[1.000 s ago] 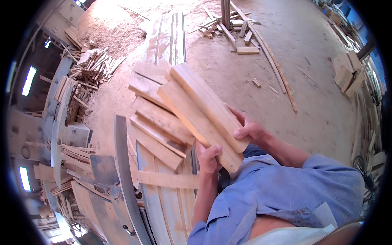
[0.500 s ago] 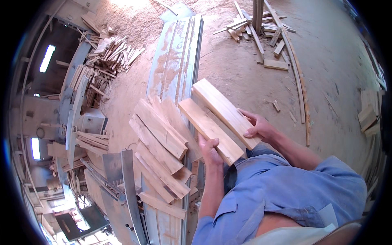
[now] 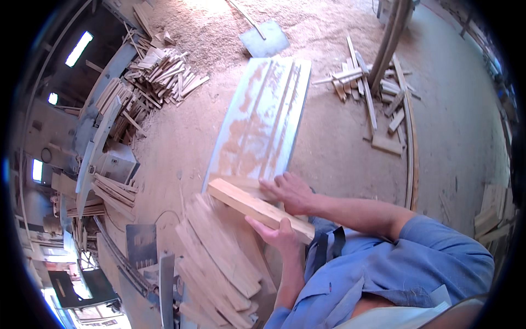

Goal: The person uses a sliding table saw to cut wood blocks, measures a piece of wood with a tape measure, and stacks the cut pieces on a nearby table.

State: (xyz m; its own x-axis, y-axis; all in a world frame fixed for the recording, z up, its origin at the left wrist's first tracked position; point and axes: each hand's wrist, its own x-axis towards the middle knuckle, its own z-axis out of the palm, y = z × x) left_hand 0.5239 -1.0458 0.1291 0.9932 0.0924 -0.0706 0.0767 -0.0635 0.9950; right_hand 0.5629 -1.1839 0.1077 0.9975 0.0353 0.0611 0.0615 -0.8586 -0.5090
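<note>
My left hand (image 3: 280,234) grips a pale, squared wooden block (image 3: 257,207), thumb on the near side. The block slants from my body toward the metal table (image 3: 230,143). My right hand (image 3: 290,193) reaches over the table's near end, just beyond the block, with its fingers stretched forward and downward. A light strip of wood (image 3: 241,181) shows behind the held block, close to those fingertips; the block partly hides it, and whether they touch it I cannot tell. Left of my left hand, several loose boards (image 3: 222,249) lie fanned in an overlapping pile.
Sawdust (image 3: 197,24) covers the far floor around a flat shovel (image 3: 266,39). Scrap wood heaps lie at the left (image 3: 164,74) and by a post (image 3: 388,49) at the right. Long battens (image 3: 412,159) stretch along the floor on the right. Machine parts (image 3: 166,290) stand at lower left.
Half a second ago each hand held a wooden block. My right hand has let go of its block and moved left over the table. My left hand's block has dropped lower in view. The view has shifted.
</note>
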